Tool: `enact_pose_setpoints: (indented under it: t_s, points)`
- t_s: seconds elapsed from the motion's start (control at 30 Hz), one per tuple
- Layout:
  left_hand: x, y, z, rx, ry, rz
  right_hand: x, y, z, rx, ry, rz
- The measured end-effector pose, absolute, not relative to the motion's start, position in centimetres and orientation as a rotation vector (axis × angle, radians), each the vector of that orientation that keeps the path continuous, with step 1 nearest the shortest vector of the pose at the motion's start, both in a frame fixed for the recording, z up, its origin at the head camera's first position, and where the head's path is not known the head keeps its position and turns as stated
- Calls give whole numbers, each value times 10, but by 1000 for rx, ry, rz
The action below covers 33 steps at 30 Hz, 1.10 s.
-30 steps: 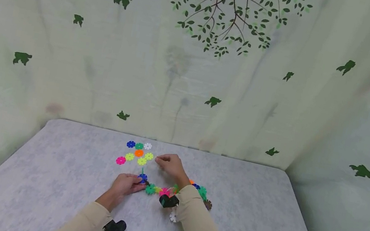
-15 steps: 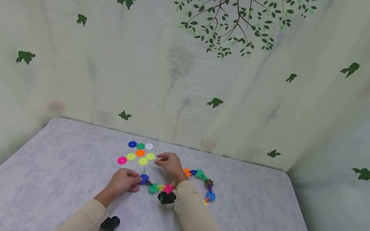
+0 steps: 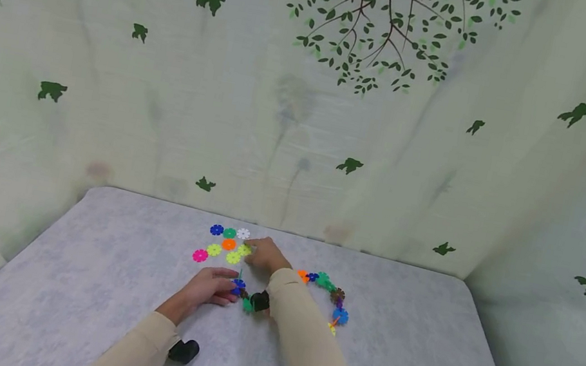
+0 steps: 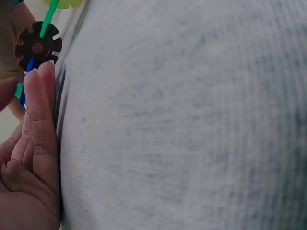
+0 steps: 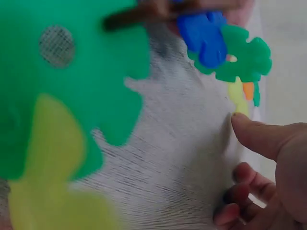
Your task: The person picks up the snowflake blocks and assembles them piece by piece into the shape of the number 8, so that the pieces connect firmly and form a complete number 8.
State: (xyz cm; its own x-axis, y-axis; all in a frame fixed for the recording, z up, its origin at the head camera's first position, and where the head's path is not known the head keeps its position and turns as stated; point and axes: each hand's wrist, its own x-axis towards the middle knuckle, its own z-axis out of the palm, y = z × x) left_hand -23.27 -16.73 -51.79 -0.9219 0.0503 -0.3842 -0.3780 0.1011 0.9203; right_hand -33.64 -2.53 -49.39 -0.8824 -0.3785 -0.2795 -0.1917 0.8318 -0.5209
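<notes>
A chain of colourful notched plastic flower discs curves across the table, partly hidden by the right forearm. My left hand [image 3: 209, 286] pinches its left end at a blue flower disc [image 3: 239, 285], with a green disc [image 3: 240, 273] standing edge-on above it. Beside those fingers, the left wrist view has a brown disc [image 4: 37, 45] linked in the chain. My right hand [image 3: 267, 255] reaches over the chain to a loose yellow-green disc [image 3: 244, 249]. Its thumb touches that disc's edge in the right wrist view, the other fingers apart from it and loosely bent.
Several more loose discs lie at the back, among them a pink one [image 3: 200, 256], an orange one [image 3: 228, 244] and a white one [image 3: 243, 234]. The chain's far part bends round to a light-blue disc [image 3: 340, 316] at right. A printed curtain [image 3: 305, 113] stands behind the table [image 3: 76, 276].
My right hand has moved left onto the yellow-green disc it was beside. The left hand keeps its hold on the chain's end. The view has shifted slightly.
</notes>
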Motion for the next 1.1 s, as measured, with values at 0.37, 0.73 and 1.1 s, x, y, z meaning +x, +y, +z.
enact_pose_setpoints:
  t_s: [0.37,0.73,1.1]
  points:
    - [-235,-157,-515,-414,2143,1844,-342,-20,-502,-383,2694,-893]
    - [-237,-155,-518,-452,2130,1804,-334,-11,-506,-195,2486,-1295]
    - [-237,-152,-517,-430,2123,1865,-309,11,-498,-133,2187,-1771]
